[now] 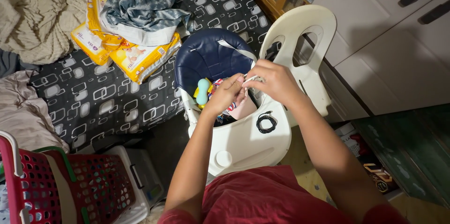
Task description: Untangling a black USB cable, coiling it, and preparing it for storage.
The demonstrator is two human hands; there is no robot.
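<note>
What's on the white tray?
A coiled black cable lies on the tray. Both hands, left and right, cover its far edge, so anything under them is hidden.

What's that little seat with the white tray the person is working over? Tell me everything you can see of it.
The baby seat has a rounded navy padded back and a white, plastic-looking tray with a round knob near its front edge. It stands upright on the floor between a patterned bed and a white plastic chair. A white strap crosses the backrest. A coiled black cable lies on the tray; a pale blue toy stands at the seat's front. The left hand and right hand pinch something small and white above it.
</note>
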